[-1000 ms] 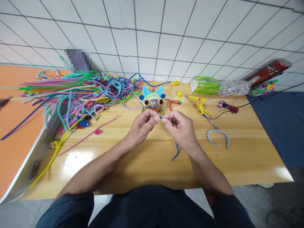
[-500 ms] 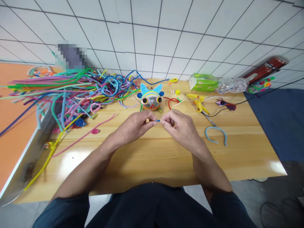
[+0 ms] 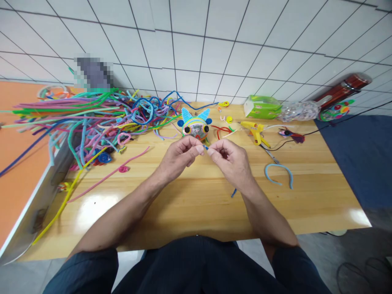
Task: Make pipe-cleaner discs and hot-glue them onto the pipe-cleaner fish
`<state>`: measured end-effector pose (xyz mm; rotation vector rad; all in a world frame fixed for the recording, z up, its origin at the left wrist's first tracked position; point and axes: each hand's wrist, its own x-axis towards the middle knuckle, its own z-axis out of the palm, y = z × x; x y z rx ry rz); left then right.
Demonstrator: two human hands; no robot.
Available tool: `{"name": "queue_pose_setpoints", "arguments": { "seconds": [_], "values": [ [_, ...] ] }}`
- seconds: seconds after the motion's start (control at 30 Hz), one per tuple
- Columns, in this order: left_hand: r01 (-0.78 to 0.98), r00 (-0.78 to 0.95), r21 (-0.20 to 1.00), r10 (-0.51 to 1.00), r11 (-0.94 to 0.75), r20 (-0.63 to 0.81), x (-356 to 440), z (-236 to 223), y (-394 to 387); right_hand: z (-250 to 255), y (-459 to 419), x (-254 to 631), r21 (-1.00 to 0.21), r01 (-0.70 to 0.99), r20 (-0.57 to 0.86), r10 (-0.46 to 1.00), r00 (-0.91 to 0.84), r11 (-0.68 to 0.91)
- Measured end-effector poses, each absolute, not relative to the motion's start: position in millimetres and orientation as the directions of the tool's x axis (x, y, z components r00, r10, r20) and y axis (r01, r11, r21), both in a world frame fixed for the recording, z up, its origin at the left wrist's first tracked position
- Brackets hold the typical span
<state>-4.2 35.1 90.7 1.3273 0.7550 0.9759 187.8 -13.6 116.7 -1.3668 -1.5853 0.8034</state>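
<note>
Between my pinched fingertips is a short stretch of blue pipe cleaner (image 3: 206, 147). My left hand (image 3: 183, 154) grips it from the left, and my right hand (image 3: 229, 157) from the right. A blue pipe cleaner end (image 3: 234, 192) shows below my right wrist; whether it belongs to the same piece is hidden. Just beyond my fingers stands a craft animal figure (image 3: 195, 127) with black-and-yellow eyes, light blue horns and dark blue ears. My hands partly cover its lower front.
A large heap of coloured pipe cleaners (image 3: 92, 122) fills the left. A pink pipe cleaner (image 3: 107, 178) lies nearer. On the right are a yellow glue gun (image 3: 255, 131), a light blue headband-shaped loop (image 3: 289, 173), a green package (image 3: 261, 107) and a red flask (image 3: 344, 90).
Both hands have risen slightly toward the figure, still pinching the blue piece. A blue pipe cleaner end has come into view below my right wrist.
</note>
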Motion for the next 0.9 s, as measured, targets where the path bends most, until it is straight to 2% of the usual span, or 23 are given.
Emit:
{"name": "queue_pose_setpoints", "arguments": {
  "seconds": [0.1, 0.17, 0.27, 0.37, 0.47, 0.57, 0.67, 0.73, 0.8, 0.9],
  "values": [
    [0.03, 0.468, 0.976, 0.866, -0.216, 0.177, -18, 99, 43, 118, -12, 194, -0.833, 0.506, 0.233, 0.971, -0.049, 0.225],
    [0.162, 0.501, 0.923, 0.835, -0.35, 0.229, -27, 105, 45, 119, -12, 197, -0.766, 0.577, 0.269, 0.956, -0.113, 0.284],
    [0.307, 0.586, 0.824, 0.777, -0.477, 0.231, -36, 112, 44, 120, -12, 199, -0.685, 0.638, 0.286, 0.935, -0.21, 0.353],
    [0.355, 0.643, 0.771, 0.737, -0.529, 0.209, -39, 115, 43, 120, -13, 197, -0.67, 0.642, 0.281, 0.928, -0.244, 0.372],
    [0.275, 0.622, 0.827, 0.747, -0.49, 0.236, -36, 112, 43, 120, -14, 193, -0.709, 0.605, 0.284, 0.932, -0.226, 0.362],
    [0.105, 0.525, 0.936, 0.818, -0.336, 0.235, -25, 106, 39, 118, -15, 186, -0.815, 0.501, 0.26, 0.956, -0.137, 0.293],
    [-0.087, 0.41, 0.987, 0.898, -0.138, 0.161, -12, 99, 33, 113, -13, 180, -0.926, 0.336, 0.161, 0.986, -0.053, 0.169],
    [-0.168, 0.397, 0.984, 0.911, -0.051, 0.115, -7, 96, 32, 110, -10, 180, -0.965, 0.247, 0.084, 0.996, -0.04, 0.091],
    [-0.161, 0.454, 0.986, 0.885, -0.036, 0.106, -8, 96, 35, 109, -5, 184, -0.982, 0.186, 0.026, 0.998, -0.055, 0.035],
    [-0.085, 0.524, 0.986, 0.836, -0.141, 0.164, -17, 99, 42, 109, 1, 191, -0.99, 0.141, -0.033, 0.993, -0.117, -0.016]
  ]
}}
